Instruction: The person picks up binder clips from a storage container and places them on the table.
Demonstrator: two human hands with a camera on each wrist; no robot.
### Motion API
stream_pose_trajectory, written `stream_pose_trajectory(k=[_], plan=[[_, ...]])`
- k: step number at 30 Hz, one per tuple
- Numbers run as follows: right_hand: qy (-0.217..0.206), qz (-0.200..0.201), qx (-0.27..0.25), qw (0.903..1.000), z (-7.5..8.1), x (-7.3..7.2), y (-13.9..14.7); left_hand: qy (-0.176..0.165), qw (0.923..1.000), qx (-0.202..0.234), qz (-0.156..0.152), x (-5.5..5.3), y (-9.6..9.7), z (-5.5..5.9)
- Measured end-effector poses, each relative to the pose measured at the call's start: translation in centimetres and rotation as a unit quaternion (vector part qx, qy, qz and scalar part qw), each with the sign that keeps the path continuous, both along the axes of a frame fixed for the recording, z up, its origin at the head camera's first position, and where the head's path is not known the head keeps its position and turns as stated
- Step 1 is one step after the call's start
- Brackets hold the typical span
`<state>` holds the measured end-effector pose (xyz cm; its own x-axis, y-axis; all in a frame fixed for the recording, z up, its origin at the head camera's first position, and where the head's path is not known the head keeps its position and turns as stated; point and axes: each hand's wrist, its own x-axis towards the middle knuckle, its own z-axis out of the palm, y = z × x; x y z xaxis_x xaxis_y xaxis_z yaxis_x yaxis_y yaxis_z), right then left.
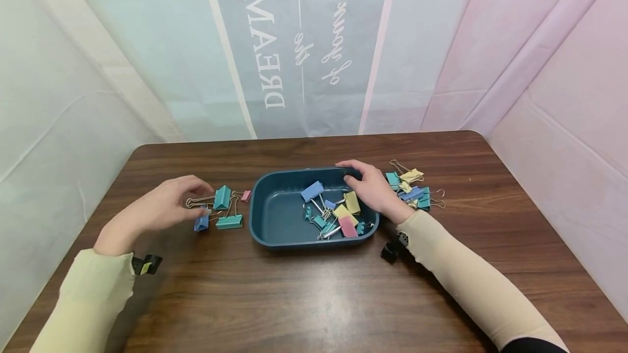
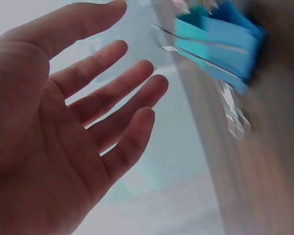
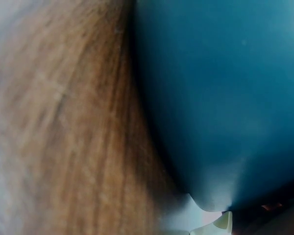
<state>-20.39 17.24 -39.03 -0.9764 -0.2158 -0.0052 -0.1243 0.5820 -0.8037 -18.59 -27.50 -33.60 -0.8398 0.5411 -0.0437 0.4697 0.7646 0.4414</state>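
Note:
My left hand hovers beside a loose group of binder clips on the left, its fingers relaxed and holding nothing. Near its fingertips are a teal binder clip and a blue binder clip; another teal clip and a small pink clip lie to their right. The left wrist view shows the bare palm apart from a blue clip. My right hand grips the far right corner of a dark blue tray, thumb inside the rim. Mixed clips fill the tray's right half.
Right of the tray lies another pile of clips, with a yellow clip and a blue clip among them. All stand on a brown wooden table. Fabric curtains hang behind the table and on both sides.

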Motion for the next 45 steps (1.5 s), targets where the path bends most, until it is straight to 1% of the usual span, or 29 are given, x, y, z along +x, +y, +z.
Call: stream_pose_trajectory(k=[4,9,11,14,18,22,26,28,36,39,45], plan=[[0.000,0.000,0.001,1.0000,0.0,-0.1,0.0,-0.018,0.9996,0.017,-0.011,-0.5,2.0,0.9],[-0.002,0.001,0.005,1.0000,0.1,0.0,0.0,-0.005,0.9978,0.019,-0.063,-1.0,5.2,1.9],[-0.003,0.001,0.003,1.0000,0.2,0.1,0.0,-0.007,0.9964,0.019,-0.083,-1.3,6.5,2.2],[-0.003,0.003,0.000,1.0000,0.3,0.1,0.0,-0.015,0.9943,0.012,-0.105,-1.5,8.5,2.5],[-0.003,0.002,0.000,1.0000,0.3,0.1,0.0,-0.010,0.9906,-0.021,-0.135,-1.6,11.1,2.5],[-0.002,0.001,0.005,1.0000,0.2,0.0,0.0,-0.012,0.9845,-0.040,-0.171,-1.7,13.8,1.7],[-0.003,0.001,0.005,1.0000,0.2,0.1,0.0,-0.021,0.9811,-0.041,-0.188,-1.7,15.7,0.5],[-0.004,0.001,0.004,1.0000,0.2,0.1,0.0,-0.022,0.9817,-0.045,-0.183,-1.6,16.5,0.0],[-0.006,0.001,-0.001,1.0000,0.2,0.0,0.1,-0.015,0.9870,-0.068,-0.145,-1.6,18.4,-1.7],[-0.006,-0.002,-0.001,1.0000,0.2,0.0,0.0,-0.008,0.9871,-0.073,-0.143,-1.7,18.9,-2.4],[-0.010,-0.002,0.002,1.0000,0.1,-0.1,0.0,0.015,0.9856,-0.082,-0.147,-1.7,19.4,-3.5]])
